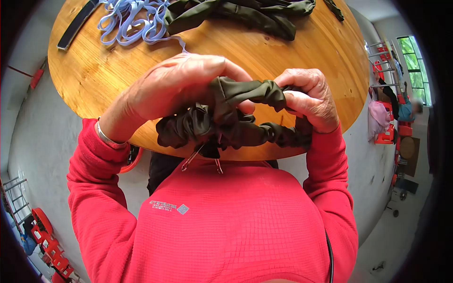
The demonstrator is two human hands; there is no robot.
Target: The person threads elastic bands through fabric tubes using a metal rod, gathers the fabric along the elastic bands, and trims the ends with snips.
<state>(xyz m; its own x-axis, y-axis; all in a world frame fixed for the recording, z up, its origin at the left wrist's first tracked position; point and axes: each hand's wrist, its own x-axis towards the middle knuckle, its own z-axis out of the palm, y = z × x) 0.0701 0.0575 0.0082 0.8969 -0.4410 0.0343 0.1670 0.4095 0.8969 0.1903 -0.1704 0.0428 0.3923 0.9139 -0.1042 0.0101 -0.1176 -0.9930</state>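
A dark green gathered cloth [236, 134] is held up at the near edge of the round table [325, 66], just in front of the person's chest. By the left hand [172, 87], the bunched part is gripped at the left, though some of its fingers are hidden by the cloth. By the right hand [314, 101], the upper right part is pinched between thumb and fingers. The hands are kept apart, with a span of cloth stretched between them.

The work is judged to be partway through: the held cloth is tightly ruched along most of its visible length, while smoother folds are seen in the green cloth strips [236, 16] left at the far edge. A pile of blue ribbon [134, 21] is left loose at the far left, with one strand run toward the left hand; its end cannot be seen. Below the cloth, thin metal prongs [188, 159] are seen hanging.
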